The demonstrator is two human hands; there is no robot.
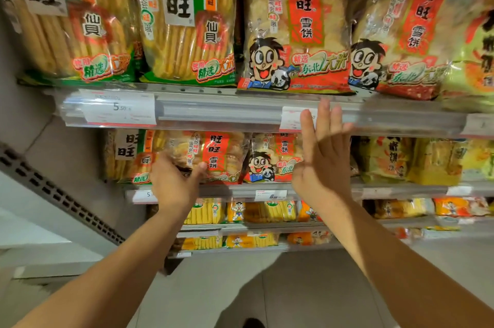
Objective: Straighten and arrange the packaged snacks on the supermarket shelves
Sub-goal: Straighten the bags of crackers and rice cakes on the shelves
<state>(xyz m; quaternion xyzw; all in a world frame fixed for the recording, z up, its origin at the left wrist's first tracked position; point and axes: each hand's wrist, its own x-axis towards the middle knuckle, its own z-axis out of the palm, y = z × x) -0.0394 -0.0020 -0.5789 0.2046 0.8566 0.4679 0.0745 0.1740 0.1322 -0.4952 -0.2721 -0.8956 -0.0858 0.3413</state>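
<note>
left hand [175,183]: seen at centre left of the frame, fingers and thumb curled onto the lower left corner of the red snack bag [213,158].
right hand [322,159]: raised at centre right, fingers straight and spread, nothing held.
bag position: on the second shelf [401,188], upright, long axis vertical, tilted slightly; it lies above and right of the left fingers.
nearer hand: the left is judged nearer; the right is apart from the bag, in front of the neighbouring cartoon-face bag [270,164].
materials: glossy crinkled plastic film, soft pillow shape, pale round crackers visible inside; clear plastic price rail [213,114] above.
</note>
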